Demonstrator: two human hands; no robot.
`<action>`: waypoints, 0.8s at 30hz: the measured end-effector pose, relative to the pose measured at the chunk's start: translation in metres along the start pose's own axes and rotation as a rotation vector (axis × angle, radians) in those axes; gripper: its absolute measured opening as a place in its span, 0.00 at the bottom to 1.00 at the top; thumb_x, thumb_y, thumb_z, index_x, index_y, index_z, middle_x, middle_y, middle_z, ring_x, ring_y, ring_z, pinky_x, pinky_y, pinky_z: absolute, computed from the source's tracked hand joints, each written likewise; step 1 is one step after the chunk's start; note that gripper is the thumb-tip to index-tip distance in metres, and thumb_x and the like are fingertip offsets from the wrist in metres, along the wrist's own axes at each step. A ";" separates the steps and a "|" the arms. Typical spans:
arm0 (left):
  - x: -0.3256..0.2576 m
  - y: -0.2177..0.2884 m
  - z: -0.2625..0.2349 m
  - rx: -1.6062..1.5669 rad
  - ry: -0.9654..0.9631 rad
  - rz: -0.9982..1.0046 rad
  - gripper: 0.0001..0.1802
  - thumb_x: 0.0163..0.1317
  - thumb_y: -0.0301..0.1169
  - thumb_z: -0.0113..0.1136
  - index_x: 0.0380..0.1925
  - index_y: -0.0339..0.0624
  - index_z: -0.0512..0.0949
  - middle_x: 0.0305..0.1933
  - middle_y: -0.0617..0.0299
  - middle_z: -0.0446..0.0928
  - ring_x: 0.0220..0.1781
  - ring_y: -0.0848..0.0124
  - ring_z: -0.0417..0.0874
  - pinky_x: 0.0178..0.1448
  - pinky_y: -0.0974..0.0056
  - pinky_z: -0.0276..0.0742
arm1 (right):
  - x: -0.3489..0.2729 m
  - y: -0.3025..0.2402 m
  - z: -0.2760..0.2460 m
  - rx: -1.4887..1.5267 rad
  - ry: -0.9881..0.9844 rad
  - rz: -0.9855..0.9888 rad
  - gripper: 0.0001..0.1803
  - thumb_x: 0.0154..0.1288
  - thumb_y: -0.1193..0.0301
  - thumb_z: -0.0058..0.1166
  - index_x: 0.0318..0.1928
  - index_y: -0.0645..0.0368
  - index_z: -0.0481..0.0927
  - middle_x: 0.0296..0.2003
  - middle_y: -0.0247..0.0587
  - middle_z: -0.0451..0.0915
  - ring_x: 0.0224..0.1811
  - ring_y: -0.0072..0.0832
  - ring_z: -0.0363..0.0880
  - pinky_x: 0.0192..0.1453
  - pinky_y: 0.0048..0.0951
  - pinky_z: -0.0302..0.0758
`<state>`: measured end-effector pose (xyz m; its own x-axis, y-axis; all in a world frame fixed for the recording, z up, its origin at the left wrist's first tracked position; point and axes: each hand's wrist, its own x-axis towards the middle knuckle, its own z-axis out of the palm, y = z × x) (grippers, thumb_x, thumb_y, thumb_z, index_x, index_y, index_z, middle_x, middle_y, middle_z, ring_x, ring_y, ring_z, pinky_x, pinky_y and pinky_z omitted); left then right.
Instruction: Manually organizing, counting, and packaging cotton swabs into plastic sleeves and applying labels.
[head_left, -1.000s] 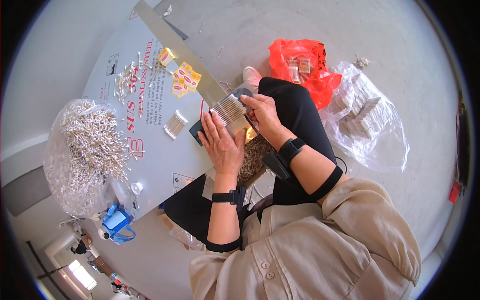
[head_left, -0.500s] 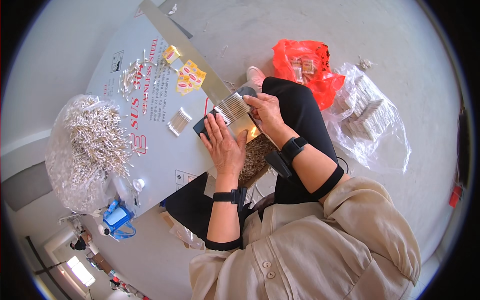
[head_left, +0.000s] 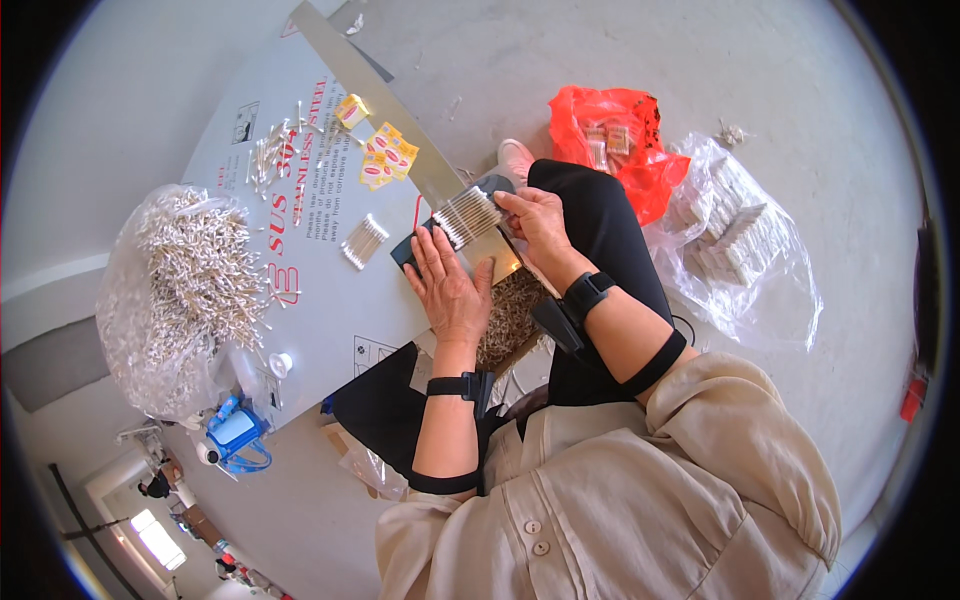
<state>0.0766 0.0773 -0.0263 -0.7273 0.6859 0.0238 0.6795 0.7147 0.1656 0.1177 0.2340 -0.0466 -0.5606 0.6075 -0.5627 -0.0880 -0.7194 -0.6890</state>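
Note:
A tight row of white-tipped cotton swabs lies side by side on a dark holder at the table's right edge. My left hand rests over the holder's left end, fingers stretched flat and touching the swabs' near side. At the row's right end, my right hand is closed with bent fingers against the swabs; its fingers hide what is between them. Below both hands shows a shiny metal plate. A small separate bundle of swabs lies left of the holder.
On the table are a clear bag heaped with swabs, loose swabs and yellow cards. A box of swabs sits beneath my hands. The floor holds a red bag and a clear bag of white bundles.
The whole view has shifted slightly. Both hands keep nearly the same place on the row and holder; nothing is visibly picked up or let go.

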 end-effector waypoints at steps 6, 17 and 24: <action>0.001 0.000 0.001 0.021 -0.003 -0.009 0.48 0.68 0.62 0.41 0.74 0.37 0.46 0.78 0.44 0.45 0.80 0.50 0.44 0.77 0.41 0.38 | -0.003 -0.003 0.001 -0.022 0.013 -0.005 0.20 0.59 0.73 0.65 0.14 0.54 0.70 0.14 0.26 0.68 0.13 0.15 0.59 0.17 0.23 0.53; 0.000 0.001 0.001 0.011 -0.002 -0.008 0.47 0.68 0.60 0.44 0.74 0.38 0.47 0.79 0.43 0.44 0.80 0.50 0.44 0.77 0.40 0.37 | 0.000 0.001 -0.001 -0.008 -0.014 0.016 0.20 0.59 0.72 0.66 0.15 0.53 0.70 0.13 0.26 0.66 0.13 0.15 0.58 0.16 0.23 0.52; 0.000 0.001 0.003 0.002 0.004 -0.012 0.47 0.68 0.60 0.45 0.74 0.38 0.47 0.79 0.44 0.44 0.80 0.50 0.43 0.78 0.40 0.36 | 0.007 -0.006 0.005 -0.012 0.014 0.052 0.19 0.57 0.68 0.68 0.16 0.54 0.71 0.13 0.26 0.65 0.11 0.15 0.57 0.16 0.23 0.50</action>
<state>0.0775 0.0790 -0.0286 -0.7358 0.6767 0.0256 0.6709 0.7233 0.1635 0.1099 0.2406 -0.0445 -0.5528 0.5741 -0.6040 -0.0494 -0.7462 -0.6639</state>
